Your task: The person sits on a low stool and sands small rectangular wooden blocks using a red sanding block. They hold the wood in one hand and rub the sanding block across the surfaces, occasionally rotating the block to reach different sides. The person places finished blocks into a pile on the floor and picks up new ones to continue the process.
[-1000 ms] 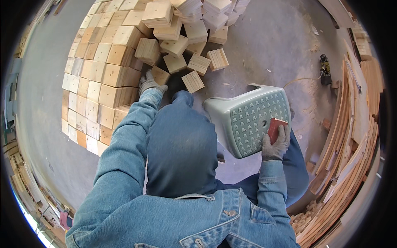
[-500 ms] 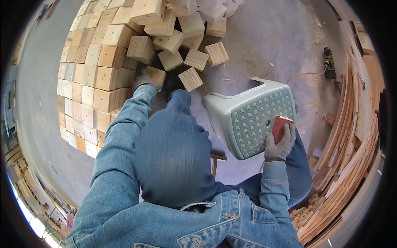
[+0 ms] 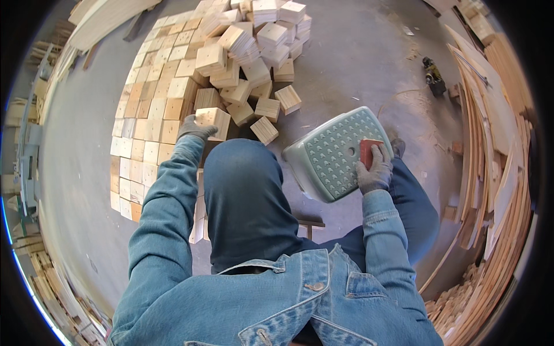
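Wooden block point(image 3: 214, 121) in the left hand point(image 3: 195, 128), red block point(image 3: 367, 152) in the right hand point(image 3: 377, 170)

A denim jacket point(image 3: 225, 305) fills the bottom of the frame, a bent knee point(image 3: 242, 179) rising mid-frame between the two hands. Right of centre, gloved fingers close around the red block on the pale green stool point(image 3: 332, 158) – its flat top probably makes a handy rest. Left of centre, just past the knee, the wooden block is clasped by its left end, likely the end easiest to reach; whether it is lifted clear, I can't tell from here. Beyond it, loose blocks point(image 3: 257, 72) lie tumbled at upper centre, against a stack point(image 3: 144, 135) at upper left – faces packed tight, presumably for steadiness. At upper right a power tool point(image 3: 434, 76) lies near long planks point(image 3: 502, 155), laid lengthwise along the rim, perhaps to save room.
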Tool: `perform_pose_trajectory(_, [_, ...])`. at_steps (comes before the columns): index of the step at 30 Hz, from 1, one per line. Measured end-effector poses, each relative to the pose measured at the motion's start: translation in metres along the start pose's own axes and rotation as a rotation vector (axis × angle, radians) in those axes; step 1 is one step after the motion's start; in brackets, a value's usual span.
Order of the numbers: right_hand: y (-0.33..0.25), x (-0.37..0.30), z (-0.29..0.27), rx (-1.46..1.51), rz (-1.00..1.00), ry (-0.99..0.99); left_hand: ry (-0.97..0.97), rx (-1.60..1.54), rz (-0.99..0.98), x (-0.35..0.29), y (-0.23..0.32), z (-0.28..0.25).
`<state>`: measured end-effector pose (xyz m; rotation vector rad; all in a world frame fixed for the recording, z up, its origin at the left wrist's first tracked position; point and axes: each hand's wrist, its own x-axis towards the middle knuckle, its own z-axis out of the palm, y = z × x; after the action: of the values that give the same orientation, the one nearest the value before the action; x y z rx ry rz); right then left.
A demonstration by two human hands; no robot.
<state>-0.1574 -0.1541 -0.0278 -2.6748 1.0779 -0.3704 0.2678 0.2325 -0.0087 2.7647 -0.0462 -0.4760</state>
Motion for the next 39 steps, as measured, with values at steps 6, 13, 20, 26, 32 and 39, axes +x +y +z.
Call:
perform_pose_trajectory(6, [0.014,0.001,0.005,0.241,0.099,0.047,0.157,-0.224,0.249,0.007,0.032,-0.092])
perform_pose_trajectory(13, [-0.002,0.002,-0.025,0.369,0.143,0.069,0.191,-0.402,0.478,-0.016,0.113,-0.136])
perform_pose_trajectory(20, [0.001,0.001,-0.06,0.52,0.228,0.082,-0.446,-1.139,0.176,-0.112,0.193,-0.003])
perform_pose_trajectory(26, [0.003,-0.008,-0.072,0.517,0.283,0.077,-0.863,-1.204,-0.19,-0.216,0.208,0.116])
perform_pose_trajectory(32, [0.006,-0.012,-0.07,0.508,0.279,0.028,-0.868,-0.99,-0.08,-0.247,0.219,0.135])
perform_pose_trajectory(39, [0.004,-0.007,-0.061,0.499,0.29,0.02,-0.661,-0.575,0.513,-0.246,0.215,0.11])
